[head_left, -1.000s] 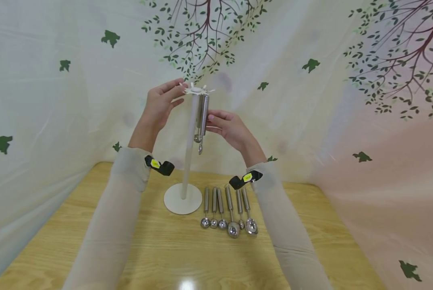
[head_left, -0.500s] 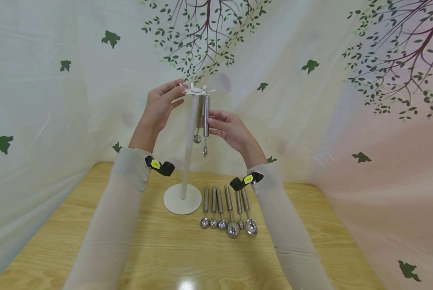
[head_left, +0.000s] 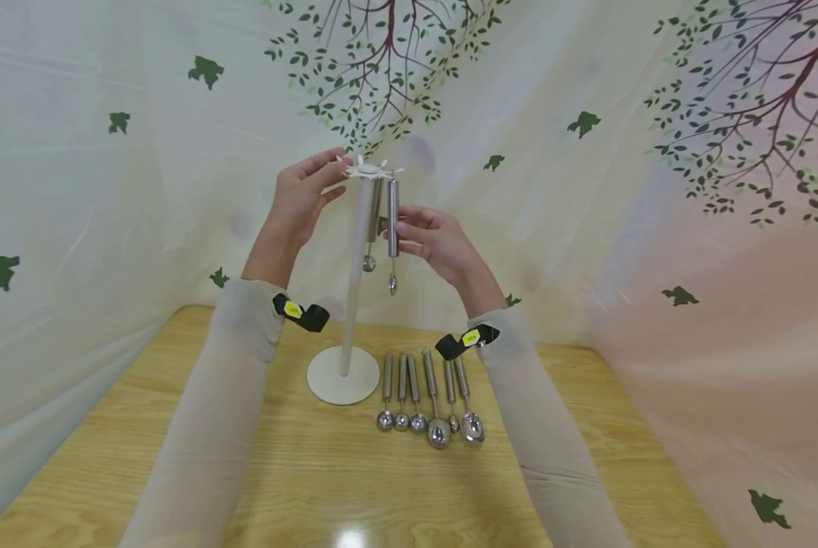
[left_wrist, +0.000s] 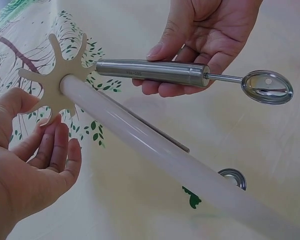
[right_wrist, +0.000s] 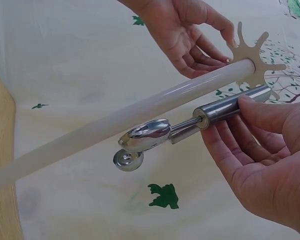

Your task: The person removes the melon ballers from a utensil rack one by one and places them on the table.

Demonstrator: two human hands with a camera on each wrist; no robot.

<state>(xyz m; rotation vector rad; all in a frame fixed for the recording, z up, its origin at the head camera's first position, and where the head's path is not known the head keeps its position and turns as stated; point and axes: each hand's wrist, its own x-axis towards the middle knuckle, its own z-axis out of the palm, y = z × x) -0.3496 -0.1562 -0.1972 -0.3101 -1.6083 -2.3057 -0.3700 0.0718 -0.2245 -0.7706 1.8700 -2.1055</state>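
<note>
A white stand (head_left: pixel 351 281) with a prong-edged, star-like top (left_wrist: pixel 55 82) rises from a round base (head_left: pixel 326 384). My left hand (head_left: pixel 304 194) holds the edge of that top between thumb and fingers. At the other side my right hand (head_left: pixel 439 240) grips the steel handle of a melon baller (left_wrist: pixel 155 71), its small oval scoop pointing down. The handle's upper end is at a prong; whether its loop is over it I cannot tell. A second melon baller (head_left: pixel 370 262) with a round scoop hangs behind the post, partly hidden in the left wrist view.
Several more steel scoops (head_left: pixel 438 434) lie in a row on the wooden table (head_left: pixel 278 472), right of the stand's base, handles away from me. A pale curtain (head_left: pixel 539 251) printed with leaves and branches surrounds the table.
My right hand has shifted the oval-scooped melon baller slightly right, apart from the round-scooped one, and it hangs straighter. My left hand stays on the stand's top.
</note>
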